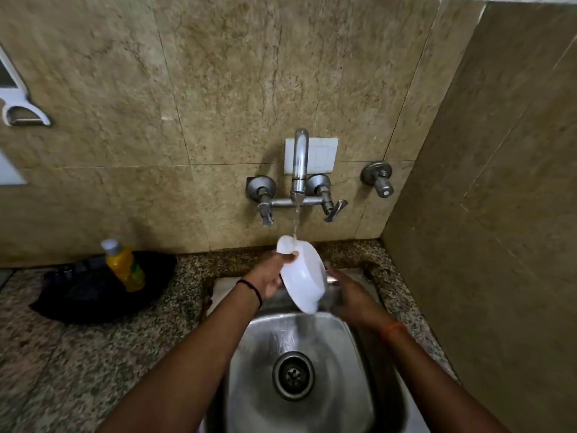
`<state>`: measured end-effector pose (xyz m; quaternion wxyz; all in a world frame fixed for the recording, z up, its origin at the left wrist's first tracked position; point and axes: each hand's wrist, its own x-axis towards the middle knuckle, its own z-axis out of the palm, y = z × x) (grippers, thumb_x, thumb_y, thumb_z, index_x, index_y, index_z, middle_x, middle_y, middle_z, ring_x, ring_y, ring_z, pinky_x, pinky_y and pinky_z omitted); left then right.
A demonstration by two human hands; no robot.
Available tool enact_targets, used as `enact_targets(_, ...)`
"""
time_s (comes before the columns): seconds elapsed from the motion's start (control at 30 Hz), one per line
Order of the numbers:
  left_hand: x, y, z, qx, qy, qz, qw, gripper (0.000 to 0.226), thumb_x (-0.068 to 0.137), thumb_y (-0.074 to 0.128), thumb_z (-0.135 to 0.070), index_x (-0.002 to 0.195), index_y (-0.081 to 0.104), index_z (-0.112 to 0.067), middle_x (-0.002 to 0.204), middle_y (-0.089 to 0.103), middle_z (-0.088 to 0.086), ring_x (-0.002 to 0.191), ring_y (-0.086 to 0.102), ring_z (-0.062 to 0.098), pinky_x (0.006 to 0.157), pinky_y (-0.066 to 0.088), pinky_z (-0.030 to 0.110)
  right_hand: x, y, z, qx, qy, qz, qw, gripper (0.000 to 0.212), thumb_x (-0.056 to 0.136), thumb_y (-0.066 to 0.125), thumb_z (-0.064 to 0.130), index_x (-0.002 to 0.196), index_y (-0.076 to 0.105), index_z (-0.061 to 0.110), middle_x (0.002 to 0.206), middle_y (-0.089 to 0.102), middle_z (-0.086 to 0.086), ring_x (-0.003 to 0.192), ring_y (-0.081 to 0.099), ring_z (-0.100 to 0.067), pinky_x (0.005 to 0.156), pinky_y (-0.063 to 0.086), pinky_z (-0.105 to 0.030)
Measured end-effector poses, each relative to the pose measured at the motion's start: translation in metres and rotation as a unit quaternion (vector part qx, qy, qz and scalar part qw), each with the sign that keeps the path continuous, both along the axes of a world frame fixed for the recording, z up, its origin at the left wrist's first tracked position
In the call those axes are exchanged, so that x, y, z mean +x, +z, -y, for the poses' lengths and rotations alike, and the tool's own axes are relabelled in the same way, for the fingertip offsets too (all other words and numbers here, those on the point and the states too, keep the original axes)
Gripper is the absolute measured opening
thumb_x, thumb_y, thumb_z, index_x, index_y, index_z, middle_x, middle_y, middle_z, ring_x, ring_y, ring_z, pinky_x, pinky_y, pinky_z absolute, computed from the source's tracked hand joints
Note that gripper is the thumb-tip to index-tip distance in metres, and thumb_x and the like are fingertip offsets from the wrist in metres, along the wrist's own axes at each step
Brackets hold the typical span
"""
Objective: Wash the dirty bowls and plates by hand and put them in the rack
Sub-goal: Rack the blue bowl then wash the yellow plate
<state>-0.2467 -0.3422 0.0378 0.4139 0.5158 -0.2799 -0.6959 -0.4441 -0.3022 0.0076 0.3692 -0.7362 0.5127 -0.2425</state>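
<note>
- Head view: the left hand (271,275) grips a white bowl (302,276) by its rim, thumb over the edge, holding it tilted above the steel sink (349,354).
- Water from the wall tap (300,164) at 12 o'clock strikes the bowl's upper rim and runs off its lower edge into the basin.
- The right hand (354,296) is just beside the bowl at its 3 o'clock; blurred, so I cannot tell how its fingers lie.
- At 9 o'clock, a yellow bottle (124,267) stands on a dark cloth (78,292) on the speckled counter (93,354).
</note>
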Motion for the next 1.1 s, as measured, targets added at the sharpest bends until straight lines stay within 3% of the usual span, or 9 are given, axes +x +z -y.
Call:
enact_targets(0.07,-0.007,0.004,0.006,-0.037,-0.052,0.178,0.982,0.045,0.091,0.062,-0.021,0.131,0.052,-0.002,0.12,0.062,0.017,0.101,0.059,0.028,0.082,0.052,0.036,-0.001,0.015,0.013,0.1,-0.118,0.147,0.977,0.077,0.083,0.07,0.006,0.147,0.03,0.023,0.13,0.054,0.006,0.11,0.056,-0.009,0.086,0.048,-0.013)
enact_targets(0.2,-0.017,0.017,0.014,-0.176,-0.17,0.506,0.827,0.044,0.093,0.053,-0.037,0.124,0.058,-0.006,0.124,0.062,0.017,0.109,0.059,0.033,0.086,0.047,0.033,0.013,0.048,0.058,0.146,-0.261,0.309,0.903,0.048,0.096,0.057,0.024,0.138,0.046,0.005,0.129,0.059,-0.019,0.105,0.064,-0.028,0.09,0.054,-0.041)
enact_targets(0.27,-0.02,0.022,0.017,-0.216,-0.193,0.54,0.79,0.04,0.095,0.05,-0.034,0.122,0.058,-0.007,0.125,0.061,0.016,0.111,0.057,0.034,0.086,0.046,0.034,0.027,0.07,0.076,0.139,-0.271,0.329,0.894,0.032,0.098,0.053,0.024,0.113,0.062,-0.003,0.114,0.061,-0.033,0.103,0.063,-0.045,0.096,0.049,-0.055)
enact_targets(0.37,-0.017,0.025,0.018,-0.231,-0.186,0.568,0.768,0.037,0.094,0.049,-0.034,0.116,0.06,-0.006,0.121,0.063,0.016,0.108,0.058,0.035,0.084,0.045,0.034,0.038,0.067,0.107,0.112,-0.293,0.236,0.92,0.045,0.079,0.058,0.059,0.075,0.067,0.015,0.089,0.071,-0.016,0.087,0.069,-0.037,0.085,0.054,-0.059)
enact_targets(0.47,-0.008,0.025,0.018,-0.234,-0.174,0.584,0.758,0.036,0.093,0.05,-0.035,0.11,0.061,-0.006,0.116,0.064,0.016,0.104,0.059,0.034,0.076,0.042,0.031,0.043,0.065,0.11,0.106,-0.314,0.248,0.91,0.051,0.088,0.052,0.054,0.094,0.065,0.005,0.092,0.071,-0.019,0.076,0.071,-0.033,0.072,0.059,-0.051)
enact_targets(0.67,0.004,0.02,0.012,-0.233,-0.186,0.615,0.73,0.031,0.092,0.05,-0.035,0.101,0.063,-0.008,0.11,0.066,0.014,0.099,0.061,0.032,0.07,0.039,0.029,0.054,0.073,0.094,0.259,-0.271,0.538,0.755,0.028,0.103,0.042,0.023,0.121,0.044,0.002,0.098,0.066,-0.028,0.074,0.07,-0.029,0.056,0.06,-0.029)
enact_targets(0.87,0.002,0.013,0.002,-0.269,-0.234,0.612,0.705,0.032,0.091,0.049,-0.032,0.118,0.061,-0.021,0.119,0.065,0.009,0.103,0.062,0.03,0.082,0.051,0.033,0.091,0.079,0.06,0.372,-0.153,0.611,0.682,0.031,0.096,0.032,-0.012,0.124,0.044,-0.019,0.112,0.06,-0.034,0.077,0.074,-0.028,0.068,0.061,-0.027)
enact_targets(0.97,-0.002,0.014,-0.004,-0.269,-0.246,0.62,0.694,0.032,0.091,0.051,-0.029,0.12,0.06,-0.017,0.123,0.062,0.011,0.107,0.06,0.029,0.087,0.05,0.036,0.101,0.089,0.051,0.355,-0.137,0.55,0.743,0.022,0.097,0.045,-0.003,0.112,0.056,-0.015,0.11,0.065,-0.024,0.05,0.066,-0.008,0.04,0.049,-0.013)
enact_targets(1.1,-0.002,0.01,-0.006,-0.26,-0.266,0.61,0.7,0.029,0.092,0.053,-0.029,0.117,0.061,-0.018,0.123,0.063,0.007,0.109,0.059,0.023,0.094,0.049,0.036,0.103,0.083,0.047,0.245,-0.165,0.279,0.914,0.03,0.089,0.065,0.036,0.07,0.064,0.013,0.048,0.049,0.005,0.031,0.031,-0.002,0.03,0.023,-0.015)
